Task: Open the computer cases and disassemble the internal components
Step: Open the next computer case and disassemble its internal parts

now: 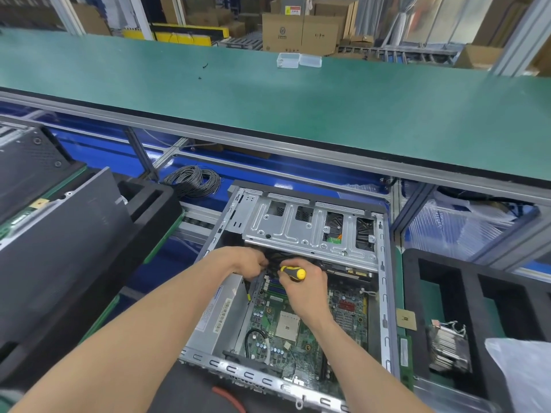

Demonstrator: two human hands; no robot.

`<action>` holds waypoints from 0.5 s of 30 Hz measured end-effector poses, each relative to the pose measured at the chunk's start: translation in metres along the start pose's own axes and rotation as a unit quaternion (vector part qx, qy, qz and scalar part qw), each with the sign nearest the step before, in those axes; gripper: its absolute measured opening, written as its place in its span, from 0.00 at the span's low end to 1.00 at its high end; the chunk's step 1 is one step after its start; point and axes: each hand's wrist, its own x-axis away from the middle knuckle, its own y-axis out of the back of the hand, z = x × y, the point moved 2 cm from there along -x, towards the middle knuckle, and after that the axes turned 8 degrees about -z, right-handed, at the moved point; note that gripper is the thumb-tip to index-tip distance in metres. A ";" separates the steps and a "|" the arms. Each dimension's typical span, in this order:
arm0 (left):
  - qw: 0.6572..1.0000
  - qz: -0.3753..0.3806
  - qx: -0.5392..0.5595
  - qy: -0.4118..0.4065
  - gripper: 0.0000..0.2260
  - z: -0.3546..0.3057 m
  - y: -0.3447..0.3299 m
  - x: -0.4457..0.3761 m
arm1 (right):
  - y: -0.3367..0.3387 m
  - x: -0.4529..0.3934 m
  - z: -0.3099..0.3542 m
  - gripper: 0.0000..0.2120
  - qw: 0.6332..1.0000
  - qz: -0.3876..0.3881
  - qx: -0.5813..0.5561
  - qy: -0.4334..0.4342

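The computer case (384, 263) is already open, so I am in the taking-apart step now. It lies on its side on the low blue shelf under the long green worktop (268, 99), with the motherboard (286, 329) showing inside.

My right hand (304, 290) is curled round a yellow and black screwdriver (293, 272). Its tip is hidden behind my fingers. My left hand (247, 262) reaches into the dark gap under the silver drive cage (298, 231), near the far end of the motherboard. Its fingers look curled on black cables (275, 259), but I cannot tell for sure what they pinch.

I think I am loosening something by the cables, just under the cage. Next I need to keep the screwdriver straight and hold the cables out of the way. The grey power supply (220, 314) sits at the left side of the case. A heatsink (448, 347) already rests in the black tray on the right.
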 end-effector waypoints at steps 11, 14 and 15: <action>1.000 -0.007 0.012 -0.008 0.27 0.002 -0.002 0.000 | 0.008 0.004 0.006 0.07 0.998 -0.002 -0.059 -0.025; 1.000 -0.008 0.012 -0.011 0.23 0.002 0.000 0.001 | 0.008 0.005 0.008 0.08 0.998 -0.007 -0.063 -0.029; 1.000 -0.015 0.016 -0.013 0.21 0.002 0.000 0.002 | 0.009 0.006 0.009 0.08 0.997 -0.009 -0.063 -0.032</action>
